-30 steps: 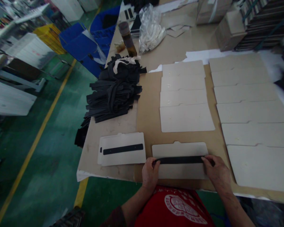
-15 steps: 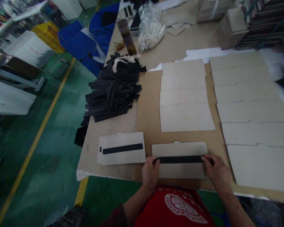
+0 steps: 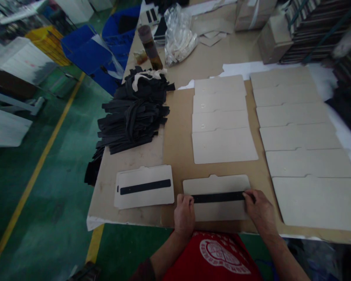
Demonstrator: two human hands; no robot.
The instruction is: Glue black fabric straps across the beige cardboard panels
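Observation:
A black strip [image 3: 218,197] lies across a beige board [image 3: 222,214] at the table's front edge. My left hand [image 3: 185,215] pinches the strip's left end, its fingers pressed together. At the right end, my right hand [image 3: 260,210] holds the strip between thumb and fingers. To the left rests a short stack of beige boards [image 3: 146,200], the top one bearing a black strip [image 3: 145,187]. Several plain boards overlap in a column [image 3: 224,147] behind, and another column [image 3: 316,199] stands at the right.
A pile of black strips [image 3: 131,113] covers the table's left side. Behind it are a bottle [image 3: 150,47] and a clear plastic bag [image 3: 179,39]. Cardboard boxes [image 3: 275,37] and bundled boards [image 3: 307,33] stand at the back right.
The view has shifted slightly, so the table contents appear further left. The strip's left end now lies flatter on the board, with my left fingers at it.

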